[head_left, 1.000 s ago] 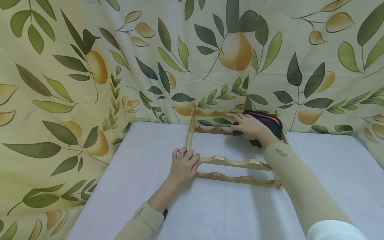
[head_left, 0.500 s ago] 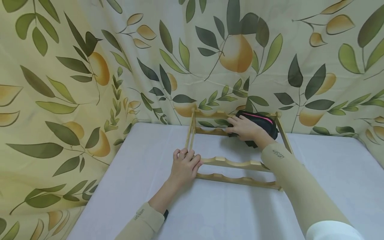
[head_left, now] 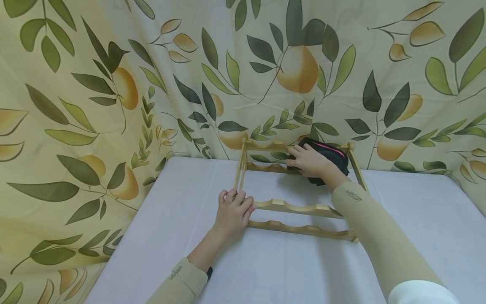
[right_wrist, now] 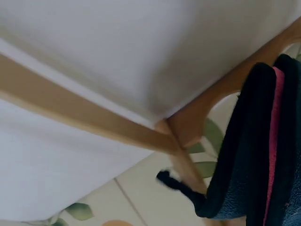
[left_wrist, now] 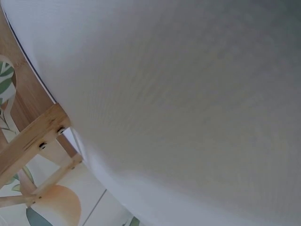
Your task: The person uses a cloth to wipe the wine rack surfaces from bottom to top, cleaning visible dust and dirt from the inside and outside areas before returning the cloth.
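Note:
A light wooden rack (head_left: pixel 296 208) with wavy, scalloped rails stands on the table. My left hand (head_left: pixel 233 213) holds its front left corner, fingers bent over the top. At the rack's back right, my right hand (head_left: pixel 309 161) grips the left end of a soft black pouch (head_left: pixel 336 158) with a pink stripe. This pouch lies over the back rails; my hand and forearm cover part of it. Up close in the right wrist view, the pouch (right_wrist: pixel 244 155) shows a short dark strap near a rack bar (right_wrist: pixel 84 109). Neither hand appears in its wrist view.
A white cloth covers the table (head_left: pixel 163 236). Right behind the rack hangs a curtain (head_left: pixel 262 93) printed with leaves and orange fruit, which also runs along the left side. In the left wrist view, a rack post (left_wrist: pixel 28 141) shows two screw heads.
My right hand has shifted the pouch slightly left along the back rails, mostly in the first half second. The left hand keeps its place on the rack's corner.

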### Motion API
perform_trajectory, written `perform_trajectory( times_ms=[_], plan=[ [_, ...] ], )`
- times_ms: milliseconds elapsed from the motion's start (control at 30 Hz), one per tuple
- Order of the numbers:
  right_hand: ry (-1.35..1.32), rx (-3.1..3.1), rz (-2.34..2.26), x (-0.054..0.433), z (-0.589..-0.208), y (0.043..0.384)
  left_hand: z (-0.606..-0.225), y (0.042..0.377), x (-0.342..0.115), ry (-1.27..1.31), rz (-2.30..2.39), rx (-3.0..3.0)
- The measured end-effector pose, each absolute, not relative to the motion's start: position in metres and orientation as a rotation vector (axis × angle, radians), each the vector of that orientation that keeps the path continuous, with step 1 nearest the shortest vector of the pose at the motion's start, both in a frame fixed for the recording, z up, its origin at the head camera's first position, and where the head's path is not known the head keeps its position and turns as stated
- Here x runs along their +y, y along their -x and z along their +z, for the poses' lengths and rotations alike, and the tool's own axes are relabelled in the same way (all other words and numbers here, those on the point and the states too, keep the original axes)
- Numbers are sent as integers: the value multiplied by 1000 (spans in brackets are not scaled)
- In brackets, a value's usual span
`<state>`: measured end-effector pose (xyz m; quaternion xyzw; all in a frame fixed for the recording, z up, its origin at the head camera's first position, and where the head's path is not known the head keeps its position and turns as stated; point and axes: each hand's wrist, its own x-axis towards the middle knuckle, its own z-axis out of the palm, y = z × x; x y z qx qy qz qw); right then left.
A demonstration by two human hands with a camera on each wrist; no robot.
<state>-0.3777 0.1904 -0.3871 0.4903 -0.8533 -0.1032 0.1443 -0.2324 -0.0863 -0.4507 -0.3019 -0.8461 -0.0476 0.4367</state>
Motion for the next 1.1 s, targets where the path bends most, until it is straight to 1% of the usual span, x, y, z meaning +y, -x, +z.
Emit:
perform_trajectory(
  times_ms=[167,400,767,1100],
  plan=[
    [-1455,-2340,-347,182,-374,380,-450,232,-86,751,-131,-2120],
    [-1514,-2108,-294,175,-359,381,-449,232,-87,755,-139,-2135],
    [-1533,-1967,-305,163,-328,370,-449,229,-87,747,-136,-2171],
    [-1566,-1857,-287,162,-300,359,-450,230,-86,747,-134,-2147]
  ],
)
